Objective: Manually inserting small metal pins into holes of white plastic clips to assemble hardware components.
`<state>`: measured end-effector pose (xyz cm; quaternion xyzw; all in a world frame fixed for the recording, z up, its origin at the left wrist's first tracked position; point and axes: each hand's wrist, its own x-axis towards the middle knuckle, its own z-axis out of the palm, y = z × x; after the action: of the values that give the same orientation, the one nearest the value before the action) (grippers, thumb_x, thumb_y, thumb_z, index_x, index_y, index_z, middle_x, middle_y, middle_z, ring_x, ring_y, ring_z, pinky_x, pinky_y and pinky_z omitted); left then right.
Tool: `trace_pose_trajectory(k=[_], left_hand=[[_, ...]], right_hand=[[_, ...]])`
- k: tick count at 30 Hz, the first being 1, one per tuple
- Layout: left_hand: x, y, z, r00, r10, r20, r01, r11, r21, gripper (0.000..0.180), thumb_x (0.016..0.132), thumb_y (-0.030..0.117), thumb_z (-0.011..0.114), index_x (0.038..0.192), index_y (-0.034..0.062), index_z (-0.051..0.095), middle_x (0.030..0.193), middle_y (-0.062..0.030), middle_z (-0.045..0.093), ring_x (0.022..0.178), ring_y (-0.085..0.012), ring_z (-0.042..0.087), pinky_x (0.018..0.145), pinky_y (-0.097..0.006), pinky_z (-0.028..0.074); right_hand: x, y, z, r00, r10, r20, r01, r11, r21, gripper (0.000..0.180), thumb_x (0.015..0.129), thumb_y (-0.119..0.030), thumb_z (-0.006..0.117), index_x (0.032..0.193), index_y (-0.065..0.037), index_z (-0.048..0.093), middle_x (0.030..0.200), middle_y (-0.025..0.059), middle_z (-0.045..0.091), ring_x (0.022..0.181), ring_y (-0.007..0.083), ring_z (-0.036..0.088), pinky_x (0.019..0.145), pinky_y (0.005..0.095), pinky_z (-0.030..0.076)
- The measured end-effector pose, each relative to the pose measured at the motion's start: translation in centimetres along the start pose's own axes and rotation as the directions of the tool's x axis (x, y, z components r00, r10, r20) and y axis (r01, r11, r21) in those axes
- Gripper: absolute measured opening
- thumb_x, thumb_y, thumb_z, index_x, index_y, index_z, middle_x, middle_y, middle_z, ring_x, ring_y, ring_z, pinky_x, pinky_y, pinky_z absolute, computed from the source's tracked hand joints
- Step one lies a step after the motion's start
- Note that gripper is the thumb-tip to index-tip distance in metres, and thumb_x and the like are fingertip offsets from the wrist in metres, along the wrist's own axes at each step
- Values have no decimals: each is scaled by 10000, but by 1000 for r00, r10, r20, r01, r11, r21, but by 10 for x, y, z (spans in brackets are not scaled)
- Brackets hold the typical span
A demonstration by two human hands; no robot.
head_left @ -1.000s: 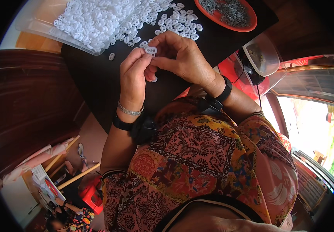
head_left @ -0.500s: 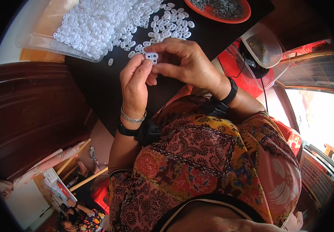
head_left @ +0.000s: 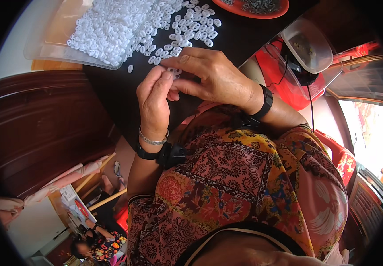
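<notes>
Close over the dark table, my left hand pinches small white plastic pieces with oval holes between thumb and fingers. From the right, my right hand closes on the same pieces, its index finger above and its thumb below. The fingers hide part of them, so I cannot tell exactly how they join. Just beyond my fingertips, many loose white two-hole oval pieces lie scattered on the tabletop.
A clear plastic tray heaped with white pieces is at the far left. At the far right sits an orange-red dish of small grey parts. A clear container stands right of the table. Another person is at lower left.
My right hand's fingers have come down over the white pieces, which now show less. The view has shifted slightly, and the tray and dish sit a little further right.
</notes>
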<state>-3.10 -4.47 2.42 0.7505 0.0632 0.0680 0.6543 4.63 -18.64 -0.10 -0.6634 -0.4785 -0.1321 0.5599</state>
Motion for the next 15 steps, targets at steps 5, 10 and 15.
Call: trace_pose_trajectory(k=[5, 10, 15], left_hand=[[2, -8, 3, 999, -47, -17, 45, 995, -90, 250, 923, 198, 460, 933, -9, 600, 722, -5, 572, 589, -56, 474, 523, -190, 378], [4, -12, 5, 997, -73, -25, 68, 983, -169, 252, 928, 190, 449, 924, -11, 600, 701, -7, 572, 583, -60, 485, 525, -193, 383], [6, -17, 4, 994, -41, -103, 21, 982, -186, 247, 923, 163, 446, 827, -5, 599, 666, -10, 570, 533, -57, 471, 484, -190, 371]], right_hand=[[-2, 0, 4, 1000, -17, 20, 19, 992, -128, 360, 740, -107, 675, 1074, -16, 578, 779, 107, 589, 698, 273, 600, 614, 349, 498], [-4, 4, 8, 990, 11, 143, 30, 959, -281, 310, 746, -99, 637, 1028, 3, 558, 771, 104, 588, 710, 270, 606, 624, 347, 503], [5, -1, 9, 976, 41, 214, 34, 942, -333, 293, 736, -75, 607, 1014, 3, 554, 762, 106, 579, 709, 273, 605, 620, 347, 503]])
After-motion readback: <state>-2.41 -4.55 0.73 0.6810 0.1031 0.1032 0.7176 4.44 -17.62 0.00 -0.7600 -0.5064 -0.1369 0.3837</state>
